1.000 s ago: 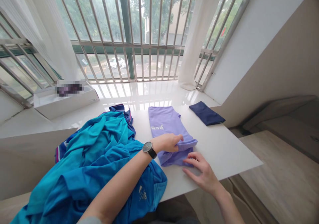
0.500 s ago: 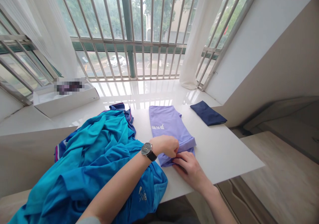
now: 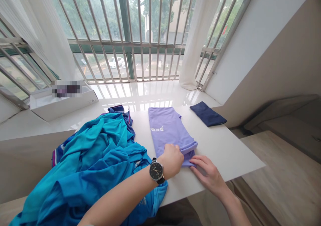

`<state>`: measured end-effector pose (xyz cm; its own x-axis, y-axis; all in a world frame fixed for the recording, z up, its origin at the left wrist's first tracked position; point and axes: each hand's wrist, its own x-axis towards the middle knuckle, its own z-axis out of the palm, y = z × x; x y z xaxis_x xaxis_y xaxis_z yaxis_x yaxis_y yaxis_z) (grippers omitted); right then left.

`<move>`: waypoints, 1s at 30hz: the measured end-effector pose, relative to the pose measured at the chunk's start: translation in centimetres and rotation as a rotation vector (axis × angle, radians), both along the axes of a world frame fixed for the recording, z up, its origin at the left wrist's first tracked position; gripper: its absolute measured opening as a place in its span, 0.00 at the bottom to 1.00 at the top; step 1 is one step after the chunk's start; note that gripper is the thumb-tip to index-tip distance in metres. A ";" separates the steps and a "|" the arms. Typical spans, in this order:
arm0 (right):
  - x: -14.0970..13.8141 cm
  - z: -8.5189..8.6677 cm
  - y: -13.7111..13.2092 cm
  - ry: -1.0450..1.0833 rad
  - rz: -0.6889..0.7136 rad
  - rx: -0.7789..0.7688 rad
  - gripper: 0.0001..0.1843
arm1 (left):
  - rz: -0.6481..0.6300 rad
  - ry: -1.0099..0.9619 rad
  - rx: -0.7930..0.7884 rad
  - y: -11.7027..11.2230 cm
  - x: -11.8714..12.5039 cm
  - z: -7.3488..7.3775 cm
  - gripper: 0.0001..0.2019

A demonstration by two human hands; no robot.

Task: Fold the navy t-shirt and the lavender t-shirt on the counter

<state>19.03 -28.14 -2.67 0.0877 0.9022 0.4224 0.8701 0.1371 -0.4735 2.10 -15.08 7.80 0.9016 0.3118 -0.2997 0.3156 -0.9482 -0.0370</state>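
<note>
Lavender shirt [image 3: 168,132] pinched at its folded lower edge, on a white board [image 3: 225,155]

Left of the shirt, a white curtain [image 3: 56,35] and a white box [image 3: 64,100] on a glossy sill [image 3: 140,93] are seen behind a heaped turquoise jersey [image 3: 82,165], which could drag the shirt askew if it slumps. The fold is held closely by the left hand [image 3: 172,160] and could spring open if released. The right hand [image 3: 207,174] is open, holding nothing, just beside the shirt's lower corner. Right of the shirt, a folded navy cloth [image 3: 208,114] is laid near the board's far edge.
</note>
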 end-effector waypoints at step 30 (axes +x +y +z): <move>0.8 1.2 0.2 -0.021 0.104 -0.079 0.11 | -0.041 0.210 -0.205 3.7 0.7 1.5 0.21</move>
<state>19.82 -27.99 -1.49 -0.0164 0.9366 0.3501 0.8628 0.1902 -0.4684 2.75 -11.39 9.31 0.8240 0.1900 -0.5338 0.2823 -0.9545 0.0959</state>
